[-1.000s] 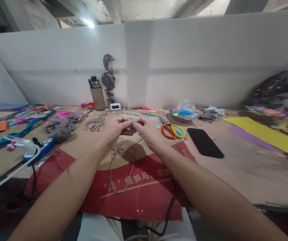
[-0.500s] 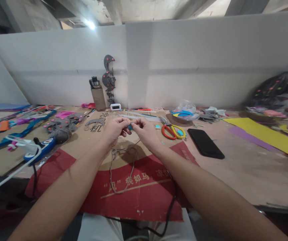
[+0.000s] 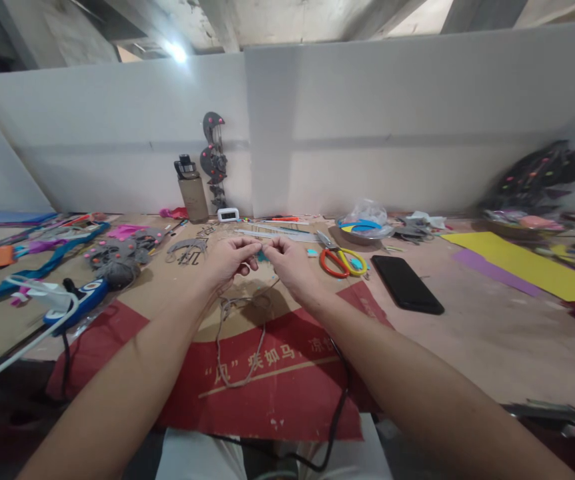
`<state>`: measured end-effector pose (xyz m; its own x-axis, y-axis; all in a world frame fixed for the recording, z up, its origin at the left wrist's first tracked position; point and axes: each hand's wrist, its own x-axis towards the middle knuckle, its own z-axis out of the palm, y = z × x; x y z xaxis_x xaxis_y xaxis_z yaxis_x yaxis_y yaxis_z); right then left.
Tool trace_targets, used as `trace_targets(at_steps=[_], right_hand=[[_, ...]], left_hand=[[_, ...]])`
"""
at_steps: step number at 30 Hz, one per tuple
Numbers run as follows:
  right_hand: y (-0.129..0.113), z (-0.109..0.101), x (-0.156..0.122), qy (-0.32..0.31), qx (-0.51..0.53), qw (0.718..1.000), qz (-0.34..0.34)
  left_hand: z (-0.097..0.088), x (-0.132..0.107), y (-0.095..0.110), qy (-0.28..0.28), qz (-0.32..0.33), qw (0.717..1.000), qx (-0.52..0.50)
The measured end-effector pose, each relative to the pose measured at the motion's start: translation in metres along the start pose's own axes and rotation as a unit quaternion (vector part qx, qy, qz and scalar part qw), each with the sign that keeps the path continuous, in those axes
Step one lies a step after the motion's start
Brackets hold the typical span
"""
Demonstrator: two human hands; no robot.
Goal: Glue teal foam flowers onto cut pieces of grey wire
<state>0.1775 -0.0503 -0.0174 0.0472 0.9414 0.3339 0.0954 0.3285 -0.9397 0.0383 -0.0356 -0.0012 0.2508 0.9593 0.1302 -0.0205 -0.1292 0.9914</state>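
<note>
My left hand (image 3: 230, 261) and my right hand (image 3: 290, 263) meet above the cardboard sheet (image 3: 177, 280), fingertips pinched together. Between them sits a small teal bead (image 3: 263, 256), held by both pinches. A thin grey cord (image 3: 240, 333) hangs from under my hands and loops down over the red printed part of the cardboard. Both forearms reach in from the bottom of the view.
Red and yellow scissors (image 3: 342, 261) and a black phone (image 3: 406, 284) lie right of my hands. A glue gun (image 3: 75, 300) with a white cable sits at the left, near grey craft pieces (image 3: 117, 257). A bottle (image 3: 191, 190), a bowl (image 3: 365, 230) and yellow foam sheets (image 3: 527, 267) are farther back.
My hands stayed pinched on the bead and shifted only slightly; the view tilted a little.
</note>
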Motion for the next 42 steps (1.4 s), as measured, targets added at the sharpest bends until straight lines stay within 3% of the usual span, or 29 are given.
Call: trace_targets(at_steps=[4,8,13,19,22,25,27,29,31,32,34,37,42], right_hand=[[0.000,0.003,-0.001,-0.016,0.014,1.000,-0.011],[0.007,0.007,-0.001,-0.040,-0.007,0.999,-0.020],[0.009,0.009,-0.002,-0.070,-0.015,0.997,-0.022],[-0.010,0.004,-0.007,-0.095,0.047,0.994,-0.017],[-0.028,-0.001,-0.017,-0.174,0.058,0.982,-0.050],[-0.043,-0.006,-0.024,-0.332,0.009,0.936,-0.113],[-0.045,-0.011,-0.021,-0.363,-0.029,0.921,-0.139],[-0.039,-0.019,-0.011,-0.286,-0.067,0.949,-0.117],[-0.028,-0.029,0.003,-0.144,-0.153,0.974,-0.081],[-0.022,-0.034,0.010,-0.088,-0.233,0.966,-0.075],[-0.009,-0.043,0.020,-0.027,-0.405,0.913,-0.050],[0.011,-0.045,0.024,-0.084,-0.524,0.846,0.043],[0.039,-0.036,0.023,-0.103,-0.503,0.853,0.088]], left_hand=[[-0.002,0.002,-0.001,0.041,0.026,0.999,0.004],[-0.012,0.007,0.001,0.120,0.063,0.991,0.006],[-0.039,0.018,0.004,0.230,0.092,0.967,-0.052],[-0.079,0.031,0.007,0.341,0.129,0.921,-0.139],[-0.090,0.031,0.009,0.374,0.136,0.902,-0.166],[-0.092,0.031,0.011,0.363,0.129,0.902,-0.195],[-0.090,0.031,0.010,0.330,0.121,0.909,-0.222],[-0.086,0.031,0.008,0.290,0.115,0.918,-0.243],[-0.081,0.031,0.007,0.257,0.111,0.927,-0.251],[-0.079,0.030,0.006,0.243,0.110,0.931,-0.249],[-0.072,0.028,0.006,0.219,0.108,0.939,-0.243],[-0.062,0.024,0.007,0.194,0.099,0.947,-0.236],[-0.045,0.017,0.008,0.156,0.079,0.959,-0.224]])
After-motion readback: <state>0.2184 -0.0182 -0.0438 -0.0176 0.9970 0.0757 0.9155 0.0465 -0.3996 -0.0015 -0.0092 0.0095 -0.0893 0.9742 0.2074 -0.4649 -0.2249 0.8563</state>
